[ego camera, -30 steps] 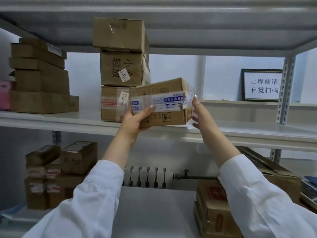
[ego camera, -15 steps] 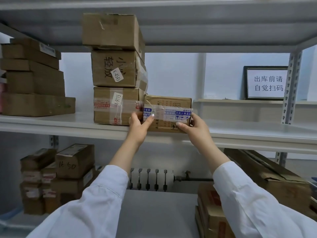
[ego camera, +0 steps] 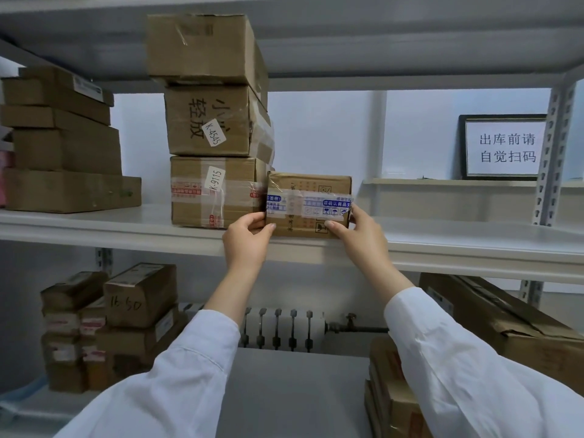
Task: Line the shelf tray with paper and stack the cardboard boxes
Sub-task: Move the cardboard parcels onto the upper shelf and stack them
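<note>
A small cardboard box (ego camera: 308,189) with blue-and-white tape stands on the white shelf (ego camera: 458,238), tight against the right side of a three-box stack (ego camera: 211,128). My left hand (ego camera: 248,237) grips the small box at its lower left corner. My right hand (ego camera: 358,230) grips its lower right corner, thumb on the front face. Both sleeves are white. No lining paper shows under the box.
A second pile of flat cardboard boxes (ego camera: 66,147) sits at the shelf's left end. A framed sign (ego camera: 504,147) stands behind on the right. Below, more boxes (ego camera: 120,317) are at left and a long carton (ego camera: 512,324) at right, with a radiator (ego camera: 284,327) between.
The small box came down from mid-air, tilted, onto the shelf and slid left against the stack. Both hands moved to its lower corners.
</note>
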`<state>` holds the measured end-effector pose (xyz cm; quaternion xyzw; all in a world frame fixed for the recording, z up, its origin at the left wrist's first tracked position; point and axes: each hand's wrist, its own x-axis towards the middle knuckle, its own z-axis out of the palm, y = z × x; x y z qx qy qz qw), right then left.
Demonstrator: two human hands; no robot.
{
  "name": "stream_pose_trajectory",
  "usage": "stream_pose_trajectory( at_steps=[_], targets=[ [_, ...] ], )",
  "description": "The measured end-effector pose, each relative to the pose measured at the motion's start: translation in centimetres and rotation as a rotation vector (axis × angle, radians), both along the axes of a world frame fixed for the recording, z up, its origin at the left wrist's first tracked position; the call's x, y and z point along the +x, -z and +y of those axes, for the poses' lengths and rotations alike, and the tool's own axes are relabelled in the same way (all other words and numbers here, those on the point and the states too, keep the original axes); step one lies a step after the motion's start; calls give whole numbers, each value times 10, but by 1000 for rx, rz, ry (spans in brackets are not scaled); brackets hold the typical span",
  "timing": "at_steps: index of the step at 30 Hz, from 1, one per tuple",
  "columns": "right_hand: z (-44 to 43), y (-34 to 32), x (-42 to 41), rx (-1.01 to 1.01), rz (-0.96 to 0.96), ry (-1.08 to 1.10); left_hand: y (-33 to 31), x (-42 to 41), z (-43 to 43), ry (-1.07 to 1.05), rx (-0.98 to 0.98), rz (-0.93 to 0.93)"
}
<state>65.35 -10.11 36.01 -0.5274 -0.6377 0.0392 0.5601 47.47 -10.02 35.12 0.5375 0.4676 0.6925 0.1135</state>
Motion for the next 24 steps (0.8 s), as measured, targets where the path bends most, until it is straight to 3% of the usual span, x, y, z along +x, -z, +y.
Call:
stream_pose_trajectory(
  at_steps=[5,9,12,16,19,24],
  targets=[
    [4,-2,7,-108,-48,-52,5,8,-4,-10,8,-34],
    [-6,3,17,-43,192,-213,17,13,-10,-24,51,-98],
    [-20,14,38,69,244,-228,39,27,-14,-16,60,-261],
    [-34,34,72,-146,178,-361,75,61,-13,40,-37,-469],
    [-33,56,95,-320,89,-318,98,88,-5,137,-177,-592],
    [-23,86,121,-408,113,-246,120,129,6,221,-300,-680]
  ],
)
